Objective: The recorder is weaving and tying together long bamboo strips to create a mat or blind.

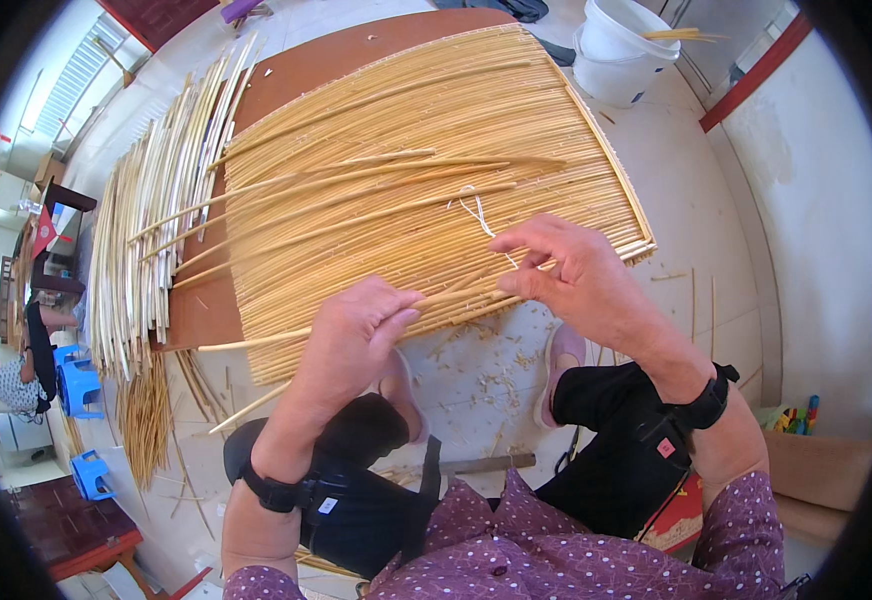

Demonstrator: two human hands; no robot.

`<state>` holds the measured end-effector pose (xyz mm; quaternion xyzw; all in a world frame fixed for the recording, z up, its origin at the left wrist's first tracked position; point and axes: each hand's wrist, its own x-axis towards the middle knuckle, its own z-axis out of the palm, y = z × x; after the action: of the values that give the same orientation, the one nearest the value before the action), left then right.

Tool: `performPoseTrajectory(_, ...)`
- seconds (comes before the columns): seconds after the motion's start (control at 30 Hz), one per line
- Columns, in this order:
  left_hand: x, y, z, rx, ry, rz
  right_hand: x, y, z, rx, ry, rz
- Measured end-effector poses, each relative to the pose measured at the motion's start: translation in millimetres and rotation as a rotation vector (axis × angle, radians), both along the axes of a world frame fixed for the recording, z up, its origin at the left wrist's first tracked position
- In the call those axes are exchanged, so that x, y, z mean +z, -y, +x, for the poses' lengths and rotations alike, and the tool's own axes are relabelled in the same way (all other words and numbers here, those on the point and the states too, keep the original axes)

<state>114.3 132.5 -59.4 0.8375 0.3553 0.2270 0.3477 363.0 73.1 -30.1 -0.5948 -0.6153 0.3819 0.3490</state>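
Observation:
A large mat of golden reeds [386,110] lies on a brown board [197,320], with several loose reeds across its top. My left hand [359,335] grips pale reeds near the mat's front edge. My right hand [548,268] is pinched at the right part of those reeds, index finger bent over a white string [478,215] that trails on the mat; whether the fingertips hold string, reed or both I cannot tell. A bundle of whitish split strips [136,230] lies along the board's left side.
White buckets [611,65] stand at the back right beside a wall. Darker reeds [146,430] lie on the floor at left, near blue stools [79,385] and another person [18,375]. Scraps and a long tool [486,462] lie by my feet.

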Motion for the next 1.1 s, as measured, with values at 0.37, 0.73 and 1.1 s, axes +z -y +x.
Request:
performPoseTrajectory(0.37, 12.0, -7.2, -6.8, -0.114, -0.016, -0.097, -3.6, -10.6, -26.6, 0.195, 0.302, 0.383)
performPoseTrajectory(0.73, 7.0, -10.4, -3.2, -0.002, -0.04, 0.369, -8.2, -26.4, -26.4, 0.141, -0.018, -0.242)
performPoseTrajectory(1.1, 5.9, -12.2, -13.1, 0.076, -0.015, 0.425, -15.0, -29.7, -14.3, 0.014, -0.367, -0.427)
